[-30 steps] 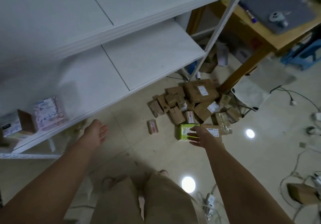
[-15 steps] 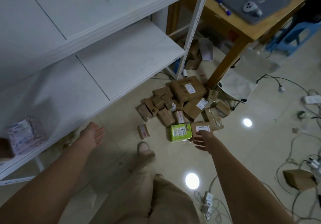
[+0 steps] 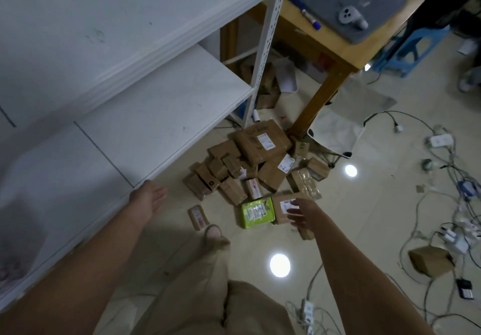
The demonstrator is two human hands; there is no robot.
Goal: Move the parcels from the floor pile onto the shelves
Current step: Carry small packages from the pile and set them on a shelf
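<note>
As the right hand (image 3: 299, 215) hovers over the brown labelled parcel (image 3: 279, 215) at the near edge of the floor pile (image 3: 250, 163), its grip is wide, with fingers spread and holding nothing. That parcel lies flat on the floor (image 3: 364, 230), just beside a green parcel (image 3: 256, 212). The step in hand looks like the pick-up. It is best to span the parcel with thumb on one edge and fingers on the other, then lift straight up so the neighbours are not dragged. The left hand (image 3: 147, 200), fingers straight and holding nothing, is at the front edge of the lower shelf (image 3: 161, 116), which looks the nearest place to set it.
</note>
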